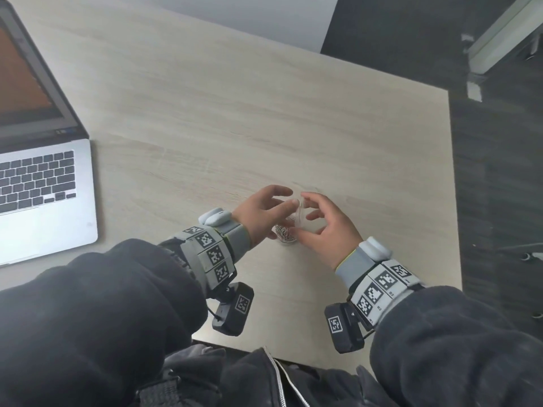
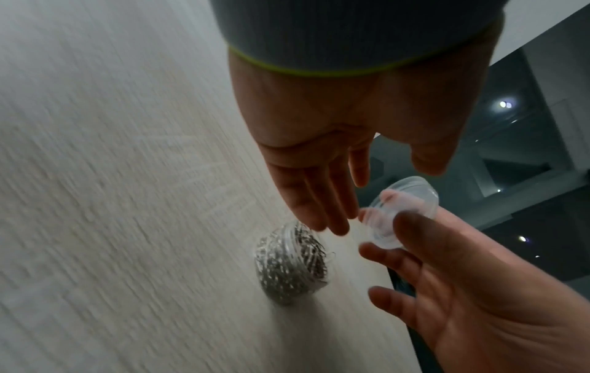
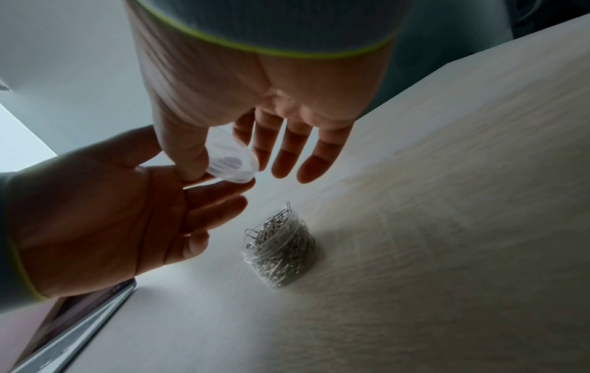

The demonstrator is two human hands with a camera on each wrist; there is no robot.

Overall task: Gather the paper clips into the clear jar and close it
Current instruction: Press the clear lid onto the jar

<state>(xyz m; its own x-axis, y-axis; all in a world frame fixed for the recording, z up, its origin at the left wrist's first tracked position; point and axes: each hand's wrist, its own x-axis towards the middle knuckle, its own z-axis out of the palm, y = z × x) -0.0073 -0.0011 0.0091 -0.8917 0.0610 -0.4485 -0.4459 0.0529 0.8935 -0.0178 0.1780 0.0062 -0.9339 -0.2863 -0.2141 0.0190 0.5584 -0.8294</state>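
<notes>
A small clear jar (image 1: 283, 232) packed with silver paper clips (image 3: 280, 249) stands lidless on the table, below and between my hands. My right hand (image 1: 308, 217) pinches the clear round lid (image 2: 403, 209) by its rim, thumb on one side and index finger on the other, holding it tilted above the jar. The other right fingers spread out straight. My left hand (image 1: 280, 214) hovers beside the lid with straight fingers, and its fingertips (image 2: 338, 225) touch or nearly touch the lid's edge. A few clips poke above the jar's mouth.
An open silver laptop (image 1: 44, 183) sits at the table's left. The pale wooden table (image 1: 235, 113) ends in a right edge close behind my right hand, with dark floor beyond. My dark jacket sleeves lie along the near edge.
</notes>
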